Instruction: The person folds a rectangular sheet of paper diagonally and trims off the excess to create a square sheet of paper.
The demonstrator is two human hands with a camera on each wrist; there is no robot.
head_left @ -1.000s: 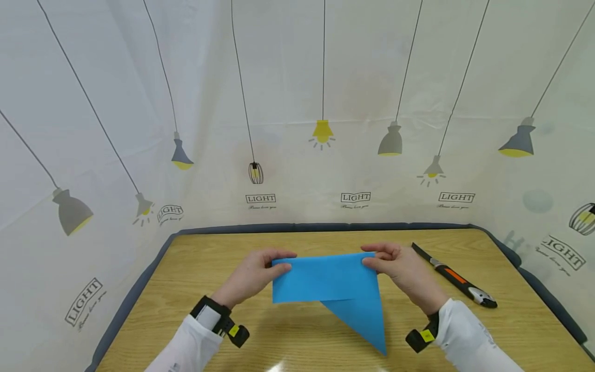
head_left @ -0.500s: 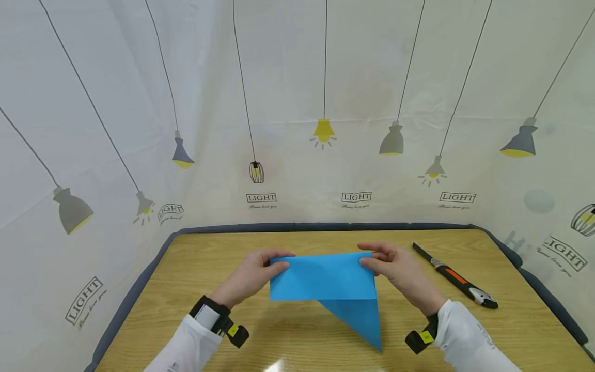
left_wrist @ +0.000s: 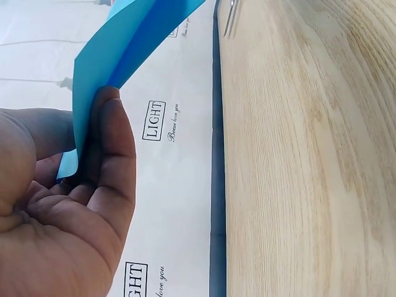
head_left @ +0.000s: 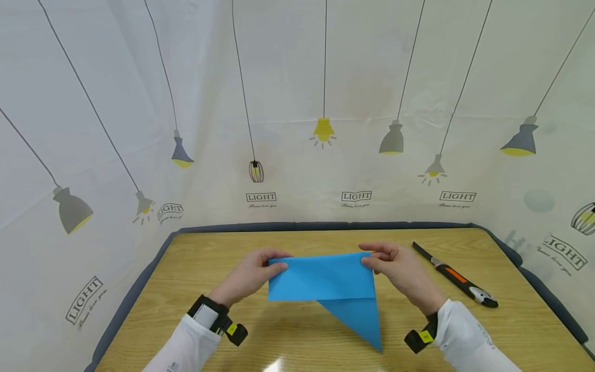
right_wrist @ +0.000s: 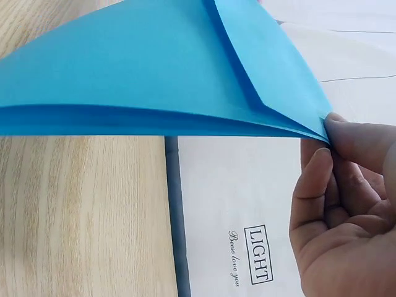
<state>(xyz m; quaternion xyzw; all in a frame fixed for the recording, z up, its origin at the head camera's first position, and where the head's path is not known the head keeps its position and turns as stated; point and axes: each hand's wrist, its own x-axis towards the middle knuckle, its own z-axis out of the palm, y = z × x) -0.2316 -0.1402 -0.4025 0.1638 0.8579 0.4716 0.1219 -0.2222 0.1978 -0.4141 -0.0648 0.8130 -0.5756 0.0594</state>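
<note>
A folded sheet of blue paper is held up over the table between both hands. Its upper part is a wide band, and a triangular flap hangs below on the right. My left hand pinches the band's upper left corner, thumb in front and fingers behind. At the upper right corner my right hand pinches the paper between thumb and fingers. In the right wrist view the layers of the blue paper gape slightly along the lower edge. The left wrist view shows the paper's end passing between thumb and fingers.
A saw with a black and orange handle lies on the wooden table to the right of my right hand. Behind the table's dark edging hangs a pale curtain printed with lamps.
The blue paper and both hands have shifted slightly to the left. The lower flap has swung a little leftward and up. Both grips stay the same.
</note>
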